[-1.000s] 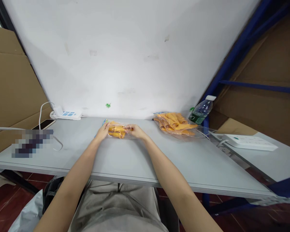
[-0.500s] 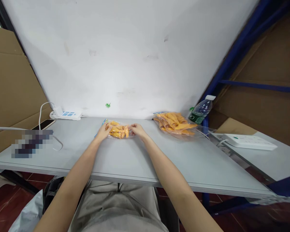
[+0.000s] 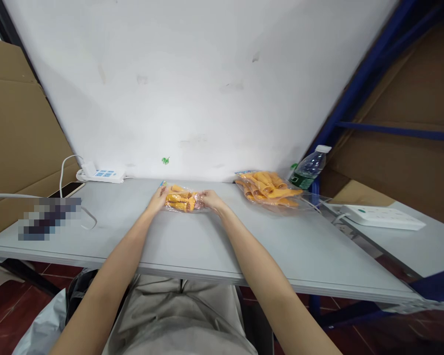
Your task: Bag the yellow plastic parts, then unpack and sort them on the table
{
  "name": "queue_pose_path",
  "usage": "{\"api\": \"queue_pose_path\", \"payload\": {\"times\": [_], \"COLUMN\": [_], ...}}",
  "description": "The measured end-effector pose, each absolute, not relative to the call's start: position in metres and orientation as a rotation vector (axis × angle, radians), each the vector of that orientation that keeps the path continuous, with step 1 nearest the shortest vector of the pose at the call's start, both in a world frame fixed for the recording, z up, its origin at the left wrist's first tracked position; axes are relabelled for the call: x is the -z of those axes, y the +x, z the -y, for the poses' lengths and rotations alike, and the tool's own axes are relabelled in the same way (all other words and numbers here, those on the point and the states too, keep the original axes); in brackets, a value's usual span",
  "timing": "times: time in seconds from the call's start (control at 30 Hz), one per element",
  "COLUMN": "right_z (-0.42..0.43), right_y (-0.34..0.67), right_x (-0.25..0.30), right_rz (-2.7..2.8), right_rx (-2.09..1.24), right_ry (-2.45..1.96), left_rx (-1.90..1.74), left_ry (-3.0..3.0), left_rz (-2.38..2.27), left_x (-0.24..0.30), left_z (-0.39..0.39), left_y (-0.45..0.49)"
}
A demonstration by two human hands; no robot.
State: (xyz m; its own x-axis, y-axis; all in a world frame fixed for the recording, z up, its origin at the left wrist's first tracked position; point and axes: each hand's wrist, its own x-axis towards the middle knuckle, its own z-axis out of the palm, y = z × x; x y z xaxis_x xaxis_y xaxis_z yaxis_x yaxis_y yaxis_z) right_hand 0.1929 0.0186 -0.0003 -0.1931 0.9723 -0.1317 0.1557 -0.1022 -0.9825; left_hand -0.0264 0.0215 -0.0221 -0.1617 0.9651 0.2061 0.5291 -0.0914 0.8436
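Observation:
A clear plastic bag [image 3: 180, 198] with several orange, horn-shaped pieces inside lies on the grey table in front of me. My left hand [image 3: 157, 199] grips its left end, where a bit of blue and green print shows. At the opposite end, my right hand [image 3: 210, 199] has its fingers closed on the gathered plastic. Further right rests a second, larger clear bag [image 3: 268, 190] of orange cone-shaped pieces, touched by neither hand.
Behind the larger bag a plastic bottle [image 3: 311, 167] leans at a tilt. A white power strip [image 3: 103, 176] and a phone [image 3: 67, 190] lie at the far left, with white cables. Another power strip [image 3: 387, 217] sits at right. Cardboard [image 3: 18, 133] flanks the left side.
My right hand has closed further over the bag's right end, bunching the plastic. The orange pieces have shifted slightly in the bag, and my left hand now covers more of the printed end.

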Motion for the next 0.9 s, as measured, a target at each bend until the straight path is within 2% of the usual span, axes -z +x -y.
{"api": "queue_pose_path", "payload": {"times": [0.13, 0.23, 0.57, 0.67, 0.9], "right_z": [-0.020, -0.022, -0.016, -0.021, -0.020], "right_y": [0.194, 0.197, 0.193, 0.192, 0.195], "right_x": [0.001, -0.002, -0.001, 0.000, -0.006], "right_rz": [1.538, 1.500, 1.518, 1.320, 0.876], "right_rx": [-1.001, -0.730, -0.312, -0.497, -1.507], "right_ry": [-1.527, -1.530, -1.456, -1.538, -1.384], "left_rx": [-1.140, -1.142, -1.034, -1.029, -0.979], "left_ry": [1.631, 1.682, 1.555, 1.558, 1.762], "left_rz": [-1.662, -1.788, -2.095, -2.118, -2.204], "left_x": [0.021, 0.018, 0.011, 0.010, 0.002], "left_z": [-0.022, -0.017, -0.005, -0.004, 0.009], "left_y": [-0.025, -0.020, -0.014, -0.011, 0.003]}}
